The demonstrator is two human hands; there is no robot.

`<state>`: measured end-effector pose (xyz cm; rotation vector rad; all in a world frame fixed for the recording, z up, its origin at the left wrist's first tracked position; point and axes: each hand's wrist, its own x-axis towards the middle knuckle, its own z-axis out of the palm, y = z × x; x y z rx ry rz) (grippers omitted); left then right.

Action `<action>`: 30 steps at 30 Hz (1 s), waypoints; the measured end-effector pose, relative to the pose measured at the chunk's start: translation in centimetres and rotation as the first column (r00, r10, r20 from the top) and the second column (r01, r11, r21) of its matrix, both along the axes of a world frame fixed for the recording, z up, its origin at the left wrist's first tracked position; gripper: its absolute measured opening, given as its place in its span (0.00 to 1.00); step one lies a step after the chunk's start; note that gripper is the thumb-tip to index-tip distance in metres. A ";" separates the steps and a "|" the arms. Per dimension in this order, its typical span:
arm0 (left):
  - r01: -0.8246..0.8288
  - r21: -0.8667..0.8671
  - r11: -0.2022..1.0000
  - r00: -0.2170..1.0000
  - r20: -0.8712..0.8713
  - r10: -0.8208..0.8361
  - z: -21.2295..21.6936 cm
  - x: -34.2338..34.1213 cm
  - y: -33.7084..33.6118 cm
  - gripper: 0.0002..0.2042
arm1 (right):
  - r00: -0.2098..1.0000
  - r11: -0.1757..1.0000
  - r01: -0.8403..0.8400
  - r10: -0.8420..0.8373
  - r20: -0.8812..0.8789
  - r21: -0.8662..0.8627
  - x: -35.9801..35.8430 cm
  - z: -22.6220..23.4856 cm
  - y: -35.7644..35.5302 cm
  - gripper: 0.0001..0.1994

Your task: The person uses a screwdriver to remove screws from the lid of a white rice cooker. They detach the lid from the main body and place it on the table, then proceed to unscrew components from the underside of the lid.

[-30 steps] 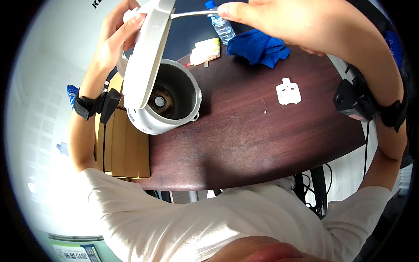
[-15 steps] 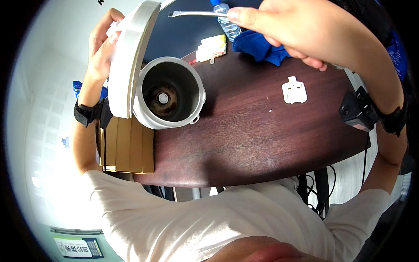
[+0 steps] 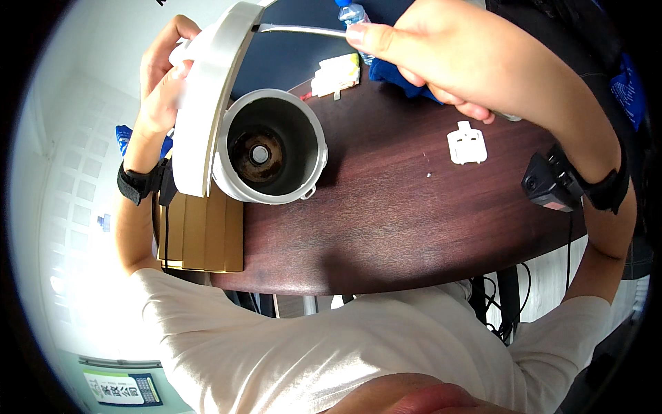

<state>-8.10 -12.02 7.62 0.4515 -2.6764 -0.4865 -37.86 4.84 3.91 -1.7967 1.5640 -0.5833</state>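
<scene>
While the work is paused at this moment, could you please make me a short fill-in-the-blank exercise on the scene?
1. The lid of the rice cooker is held by the person's ____ hand.
2. The slim metal tool in the right hand has its tip at the edge of the cooker's ____.
3. The cloth partly hidden behind the right hand is coloured ____.
4. The flat white piece lies to the ____ of the rice cooker.

Missing words: left; lid; blue; right.
</scene>
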 end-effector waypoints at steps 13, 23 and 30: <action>0.010 -0.170 0.985 0.999 0.031 -0.005 -0.8 -0.8 3.6 0.32 | 0.945 0.996 -0.042 0.064 0.319 -0.076 -1.4 -7.8 -1.7 0.28; 0.458 -0.139 0.878 0.857 0.330 -0.395 -3.4 -6.0 5.0 0.28 | 0.893 0.980 0.016 -0.104 0.438 0.199 -3.7 -15.2 1.5 0.27; 0.615 -0.212 0.759 0.686 0.619 -0.383 -4.0 -5.3 2.7 0.24 | 0.833 0.976 0.051 -0.159 0.531 0.211 -3.8 -18.2 1.6 0.28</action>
